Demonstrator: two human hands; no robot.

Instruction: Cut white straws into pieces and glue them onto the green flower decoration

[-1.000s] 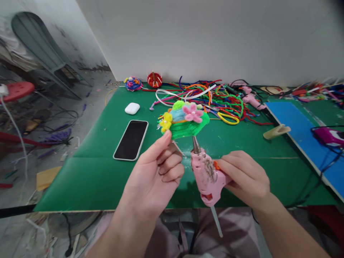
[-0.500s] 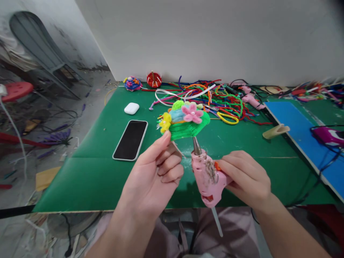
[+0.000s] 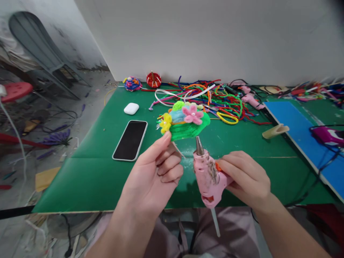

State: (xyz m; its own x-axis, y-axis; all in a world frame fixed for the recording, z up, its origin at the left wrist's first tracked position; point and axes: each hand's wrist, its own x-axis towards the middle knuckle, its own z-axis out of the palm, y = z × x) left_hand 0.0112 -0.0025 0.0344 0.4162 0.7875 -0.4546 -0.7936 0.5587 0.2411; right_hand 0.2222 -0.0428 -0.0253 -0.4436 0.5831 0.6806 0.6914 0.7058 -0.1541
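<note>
Green craft [image 3: 188, 131], flower-topped, is held above the desk [image 3: 88, 179], its left end pinched in the left hand's [image 3: 153, 175] grip; the right hand's [image 3: 248, 177] is clamped on the gun [image 3: 206, 177], nozzle [image 3: 199, 147] just by the craft's near edge — gluing, seemingly, with the next move calling for a still craft and careful aim.

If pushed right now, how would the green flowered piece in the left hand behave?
The green flowered piece is probably light: the left hand pinches it by one end. Its packed rows suggest some stiffness, while the fuzzy pink flower might bend.
</note>
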